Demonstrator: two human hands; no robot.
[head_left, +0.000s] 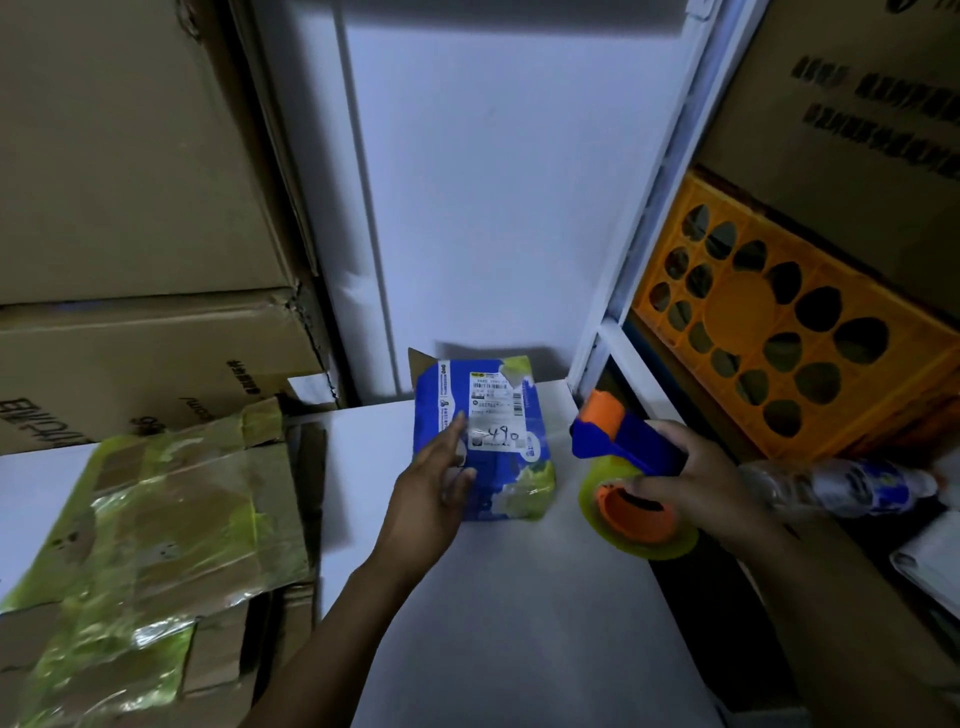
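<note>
We work at a white tabletop (519, 597) backed by stacked brown cartons (130, 182). The blue taped parcel with a white shipping label (511, 467) lies on it near the wall. Left of the parcel lies a flattened cardboard box wrapped in yellow-green tape (171, 519). Our left hand (434, 488) rests straight-fingered on the parcel's left edge. Right of the parcel, our right hand (696, 483) grips a blue-and-orange tape dispenser (623, 441). Farther right is an orange perforated plastic crate (779, 322).

Orange crate (779, 322) right — stacked cartons (130, 208) left, plastic bottle (841, 486) below crate.
</note>
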